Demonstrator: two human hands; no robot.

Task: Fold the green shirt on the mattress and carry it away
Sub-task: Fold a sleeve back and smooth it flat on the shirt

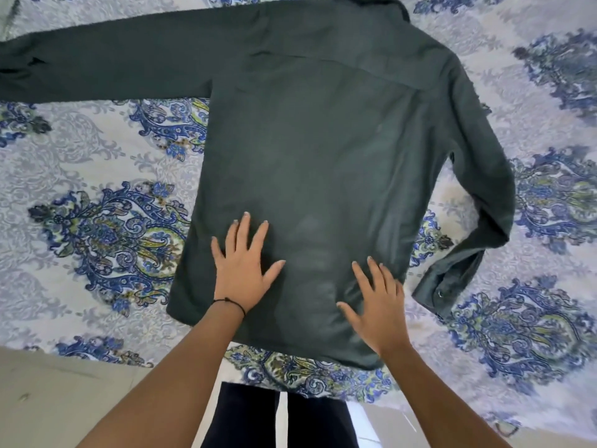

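Where spread widest beneath all else, mattress (97, 150) in a pale sheet printed with blue paisley motifs, filling most of the view; on it, flat and unfolded, green shirt (323, 140), collar (371, 4) at the far end, hem at the near edge close to the person, a seam running across the shoulders; one sleeve (113, 59) stretched straight out to the left, reaching the edge of the view; other sleeve (484, 150) bent down the right side, doubled back at the elbow, cuff (449, 286) lying on the sheet just beside the shirt's body; beige floor (64, 399) in the near left corner; dark trousers (258, 418) at the bottom, between two bare forearms; left hand (244, 270) palm down on the lower left part of the shirt, fingers (240, 231) straight and splayed, pressing the cloth, gripping nothing; right hand (378, 305) likewise flat on the lower right part, near the side edge, fingers (374, 273) spread and slightly blurred, holding nothing; thin black thread band (231, 303) round the left wrist; small button (440, 294) on the cuff.
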